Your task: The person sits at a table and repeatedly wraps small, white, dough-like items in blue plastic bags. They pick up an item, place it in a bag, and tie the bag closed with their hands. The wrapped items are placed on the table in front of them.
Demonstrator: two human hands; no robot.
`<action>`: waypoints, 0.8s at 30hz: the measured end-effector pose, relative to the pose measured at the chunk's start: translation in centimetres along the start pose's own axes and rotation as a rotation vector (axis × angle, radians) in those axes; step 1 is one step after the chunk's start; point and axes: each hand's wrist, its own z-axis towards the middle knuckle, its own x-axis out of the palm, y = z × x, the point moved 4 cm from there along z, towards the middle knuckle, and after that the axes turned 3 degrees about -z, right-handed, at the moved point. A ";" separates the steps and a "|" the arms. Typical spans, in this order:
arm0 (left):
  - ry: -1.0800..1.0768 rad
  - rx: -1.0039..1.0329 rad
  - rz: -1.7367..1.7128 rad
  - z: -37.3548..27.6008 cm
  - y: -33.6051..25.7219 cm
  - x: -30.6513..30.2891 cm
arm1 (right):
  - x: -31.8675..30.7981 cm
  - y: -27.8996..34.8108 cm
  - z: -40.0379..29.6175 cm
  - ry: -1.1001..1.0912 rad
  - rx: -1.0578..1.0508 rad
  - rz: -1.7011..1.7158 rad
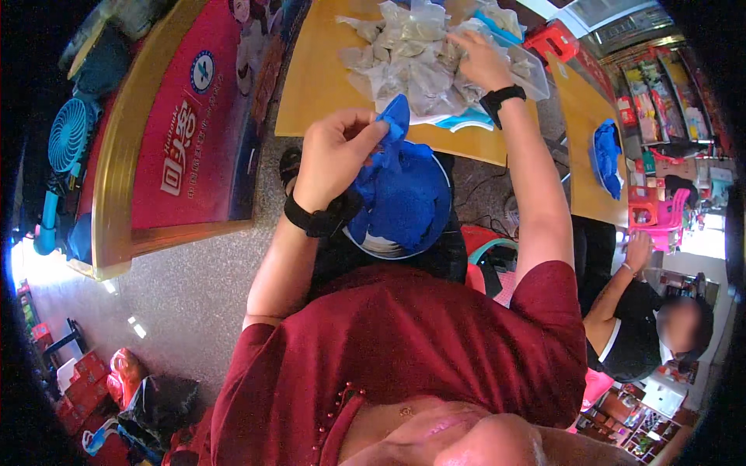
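Note:
My left hand (344, 145) pinches a piece of blue fabric (396, 119) between thumb and fingers, above a round, white-rimmed container (447, 192) on my lap. More blue fabric pieces (402, 201) lie in that container. My right hand (481, 61) reaches out over a heap of small clear plastic bags with greyish-brown contents (414, 64), its fingers touching or just above the bags. Whether it grips one, I cannot tell. A clear plastic tub (539, 81) stands beside the right hand, partly hidden by it.
The bags lie on a wooden table (315, 76). On a second table (588, 180) at right sits a bowl of blue fabric (608, 157). Another person (629, 332) sits at right. A red plastic stool (551, 41) stands behind the tub; a red panel (186, 128) is at left.

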 end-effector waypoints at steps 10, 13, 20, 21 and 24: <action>0.028 0.065 -0.057 -0.2 -0.6 0.5 | -2.2 -5.2 -3.0 -0.105 0.170 1.070; 0.035 0.088 -0.129 -0.4 -0.5 1.2 | -4.9 -2.1 -6.9 -0.014 0.202 1.935; -0.028 0.189 0.104 -1.8 -1.8 2.4 | -9.2 6.1 -15.0 0.140 0.117 2.115; -0.078 0.260 0.202 -2.0 -2.1 2.5 | -9.8 8.4 -16.2 0.131 0.129 2.039; -0.150 0.344 0.337 -3.0 -2.8 3.1 | -10.4 13.4 -18.0 0.096 0.118 1.706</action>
